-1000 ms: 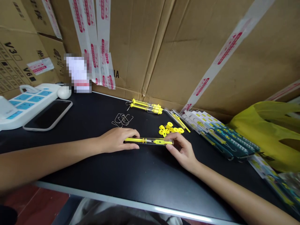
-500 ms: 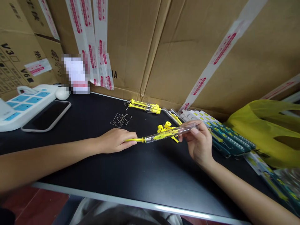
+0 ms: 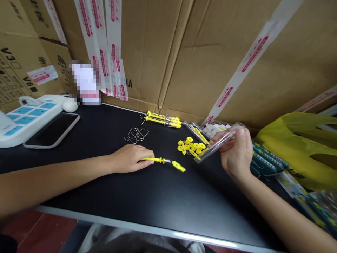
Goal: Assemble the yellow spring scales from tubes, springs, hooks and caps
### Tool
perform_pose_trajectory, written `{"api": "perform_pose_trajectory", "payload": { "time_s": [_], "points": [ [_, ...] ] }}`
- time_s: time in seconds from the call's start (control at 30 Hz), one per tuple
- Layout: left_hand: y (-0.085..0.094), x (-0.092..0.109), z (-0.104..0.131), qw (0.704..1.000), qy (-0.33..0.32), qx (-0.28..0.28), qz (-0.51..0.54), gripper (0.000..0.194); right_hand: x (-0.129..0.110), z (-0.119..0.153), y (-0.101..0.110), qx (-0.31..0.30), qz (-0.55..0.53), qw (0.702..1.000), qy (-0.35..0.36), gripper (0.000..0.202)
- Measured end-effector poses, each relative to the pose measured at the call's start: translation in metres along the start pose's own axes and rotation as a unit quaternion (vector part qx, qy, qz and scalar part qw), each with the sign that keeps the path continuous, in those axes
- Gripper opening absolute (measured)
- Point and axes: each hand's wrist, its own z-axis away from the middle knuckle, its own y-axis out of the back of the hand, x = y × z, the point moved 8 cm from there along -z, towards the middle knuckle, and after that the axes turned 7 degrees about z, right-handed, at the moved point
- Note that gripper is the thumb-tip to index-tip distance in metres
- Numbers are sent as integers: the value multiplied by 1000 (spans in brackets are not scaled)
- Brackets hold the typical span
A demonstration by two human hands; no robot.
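Note:
My left hand point(image 3: 134, 158) is closed around a thin yellow plastic rod point(image 3: 159, 160). From its free end a short metal spring and a yellow end piece point(image 3: 178, 166) hang out over the tabletop. My right hand point(image 3: 237, 151) grips a clear plastic tube point(image 3: 217, 144), tilted with its lower end toward the left. Just beyond that end lies a pile of small yellow plastic parts point(image 3: 189, 144), some springs among them. Bent wire hooks point(image 3: 136, 135) lie past my left hand. Farther back rest several assembled yellow spring scales point(image 3: 163, 119).
Clear tubes point(image 3: 196, 131) lie near the back, beside packaged cards point(image 3: 268, 160) and a yellow plastic bag point(image 3: 292, 140). A phone point(image 3: 52, 131) and a power strip point(image 3: 31, 114) occupy the left. Large cardboard boxes point(image 3: 147, 45) wall off the back of the black table point(image 3: 158, 207).
The clear tube has come off the yellow rod and moved right and up in my right hand. The spring and yellow end piece are now exposed. My left hand has hardly moved.

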Motion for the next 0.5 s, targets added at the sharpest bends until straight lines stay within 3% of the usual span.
{"api": "perform_pose_trajectory", "payload": {
  "time_s": [0.2, 0.3, 0.4, 0.5],
  "points": [
    [-1, 0, 0, 1000, -4, -5, -3, 26, 24, -24, 19, 4, 19, 999, -33, 20],
    [-2, 1, 0, 1000, -8, -6, -7, 26, 49, -35, 18, -71, 136, 986, -57, 14],
    [-3, 0, 0, 1000, -7, -7, -8, 25, 60, -39, 10, -144, 320, 936, 35, 23],
    [-3, 1, 0, 1000, -11, -7, -5, 25, 64, -33, -1, -199, 424, 876, 113, 32]
  ]
}}
